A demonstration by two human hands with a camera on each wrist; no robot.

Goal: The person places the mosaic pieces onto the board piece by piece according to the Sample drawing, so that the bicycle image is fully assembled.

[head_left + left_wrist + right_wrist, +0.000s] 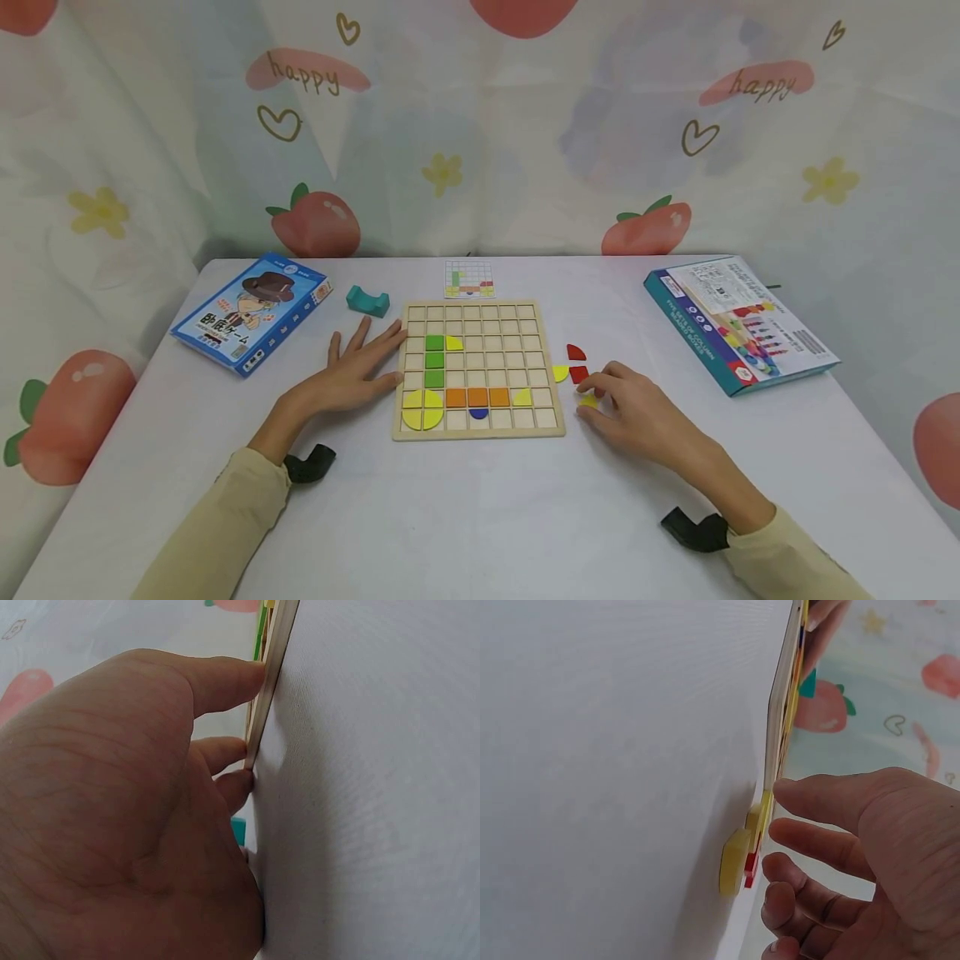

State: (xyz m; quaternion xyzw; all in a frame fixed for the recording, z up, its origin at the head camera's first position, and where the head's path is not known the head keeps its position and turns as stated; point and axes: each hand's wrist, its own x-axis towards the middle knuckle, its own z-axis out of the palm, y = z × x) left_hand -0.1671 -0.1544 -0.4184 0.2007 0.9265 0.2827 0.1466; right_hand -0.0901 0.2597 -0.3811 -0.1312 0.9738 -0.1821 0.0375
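Observation:
A wooden grid board [480, 433] lies on the table, holding green squares [434, 360], orange squares [477, 397], yellow quarter-circles [422, 409] and a blue half-circle [478, 412]. Spread along its left edge, my left hand [337, 371] touches the rim with thumb and fingertips, also seen on the board's side [264, 712] in the left wrist view. To the board's right, my right hand [637, 408] hovers with thumb and fingers apart over a loose yellow piece [588, 401]. In the right wrist view, the fingertips stand off the yellow piece [735, 862] on the table.
Beside the board's right edge lie a red quarter-circle [575, 352], a red square [578, 374] and another yellow piece [561, 373]. Behind the board is a pattern card [469, 279]. A teal block [367, 301], a blue box [251, 312] and a teal-and-white box [738, 321] stand farther out.

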